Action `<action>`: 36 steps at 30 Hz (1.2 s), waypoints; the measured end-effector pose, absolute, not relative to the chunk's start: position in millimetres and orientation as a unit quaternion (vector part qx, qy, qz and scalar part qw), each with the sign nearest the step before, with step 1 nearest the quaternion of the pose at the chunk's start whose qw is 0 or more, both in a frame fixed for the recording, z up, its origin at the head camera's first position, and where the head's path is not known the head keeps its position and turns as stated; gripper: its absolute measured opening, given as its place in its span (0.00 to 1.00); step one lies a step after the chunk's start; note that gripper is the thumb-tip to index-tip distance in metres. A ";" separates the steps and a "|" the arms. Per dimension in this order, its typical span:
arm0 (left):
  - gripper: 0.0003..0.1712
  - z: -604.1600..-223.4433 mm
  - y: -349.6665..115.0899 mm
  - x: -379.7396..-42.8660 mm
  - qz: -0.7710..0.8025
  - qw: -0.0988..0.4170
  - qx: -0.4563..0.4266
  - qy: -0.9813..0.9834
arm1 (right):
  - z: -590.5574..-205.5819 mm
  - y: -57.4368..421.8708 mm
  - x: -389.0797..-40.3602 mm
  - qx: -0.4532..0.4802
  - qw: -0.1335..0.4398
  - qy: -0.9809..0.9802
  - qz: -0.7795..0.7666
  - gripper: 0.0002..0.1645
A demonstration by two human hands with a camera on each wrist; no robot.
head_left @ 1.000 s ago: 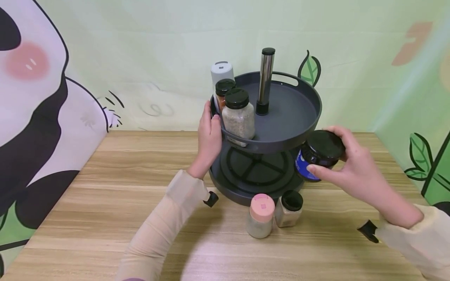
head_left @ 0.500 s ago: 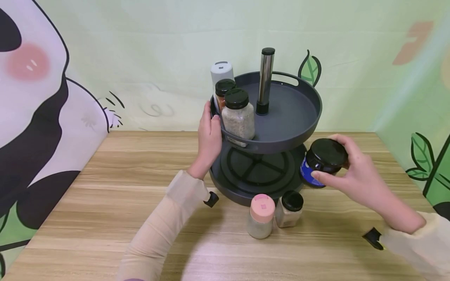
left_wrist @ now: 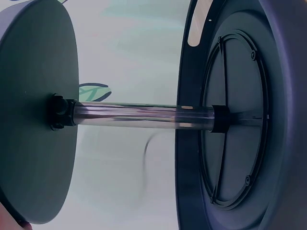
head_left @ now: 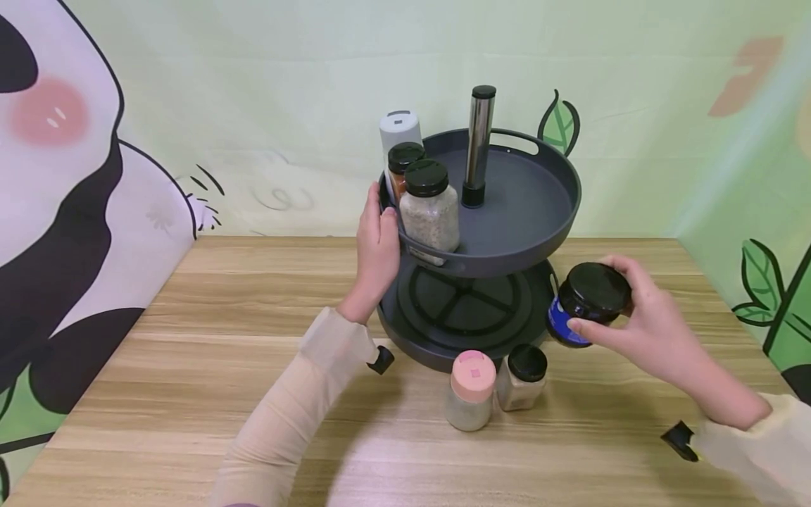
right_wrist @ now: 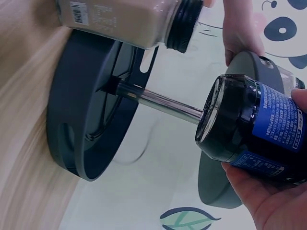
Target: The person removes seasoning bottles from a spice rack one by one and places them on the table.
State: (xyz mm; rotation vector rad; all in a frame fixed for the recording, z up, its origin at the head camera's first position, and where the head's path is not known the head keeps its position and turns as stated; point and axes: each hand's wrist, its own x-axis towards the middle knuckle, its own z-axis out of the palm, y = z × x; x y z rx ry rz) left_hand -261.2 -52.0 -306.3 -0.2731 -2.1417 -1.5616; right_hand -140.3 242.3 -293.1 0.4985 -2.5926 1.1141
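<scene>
In the head view my left hand (head_left: 378, 243) rests against the left rim of the upper tray of a dark grey two-tier turntable (head_left: 513, 204), its fingers straight along the outside. My right hand (head_left: 652, 317) grips a dark jar (head_left: 592, 292) with a black lid and a blue label, just right of the lower tray (head_left: 415, 348). In the right wrist view, fingers and thumb wrap the jar (right_wrist: 254, 129), held clear of the table. On the upper tray stand a large jar of pale grains (head_left: 431, 218), an orange-filled jar (head_left: 397, 184) and a white-capped bottle (head_left: 400, 127).
A pink-capped jar (head_left: 470, 401) and a small square black-lidded jar (head_left: 521, 384) stand on the wooden table (head_left: 253, 296) before the turntable. A metal post (head_left: 479, 144) rises through the upper tray. Behind hangs a printed cloth (head_left: 285, 105).
My right hand has moved the dark jar right and toward me, out from beside the trays. The left hand and the other jars have stayed in place.
</scene>
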 end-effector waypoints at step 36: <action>0.31 -305.6 -51.8 -260.6 -0.564 0.238 -0.105 -0.784 | -336.3 248.1 -143.3 0.140 0.058 -0.929 0.337 0.42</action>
